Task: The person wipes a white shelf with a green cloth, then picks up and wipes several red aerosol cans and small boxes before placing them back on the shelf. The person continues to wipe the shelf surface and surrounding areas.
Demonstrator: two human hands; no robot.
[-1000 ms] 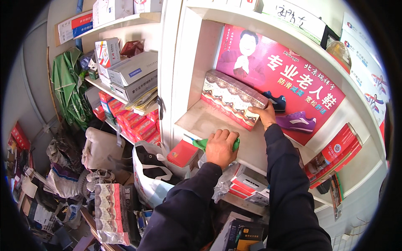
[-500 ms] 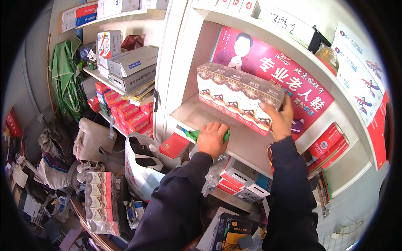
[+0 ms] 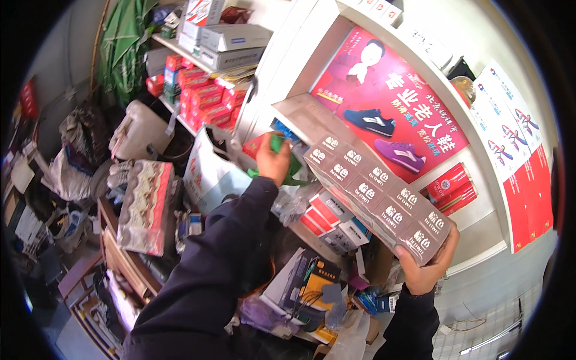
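My right hand (image 3: 429, 264) is closed round the near right end of a long plastic-wrapped pack of brown boxes (image 3: 375, 195). The pack hangs tilted in front of the white shelf (image 3: 297, 114), its lettered top facing up toward me. To its left, my left hand (image 3: 273, 161) is closed on a crumpled green cloth (image 3: 294, 170), part of which hangs below the fingers. A red box (image 3: 252, 145) lies just behind that hand. Under the cloth sits a clear crumpled plastic bag (image 3: 290, 203).
A similar wrapped pack (image 3: 143, 207) lies at the left among clutter, beside a white carrier bag (image 3: 207, 177). Red boxes (image 3: 207, 99) crowd the far-left shelf. A pink poster (image 3: 414, 99) backs the shelf. Below are stacked boxes (image 3: 336, 222) and a yellow-and-black box (image 3: 321, 285).
The wrapped pack has come down and nearer, out of the shelf, and tipped so its top shows. My left hand has lifted off the shelf's edge with the green cloth. The view has shifted too.
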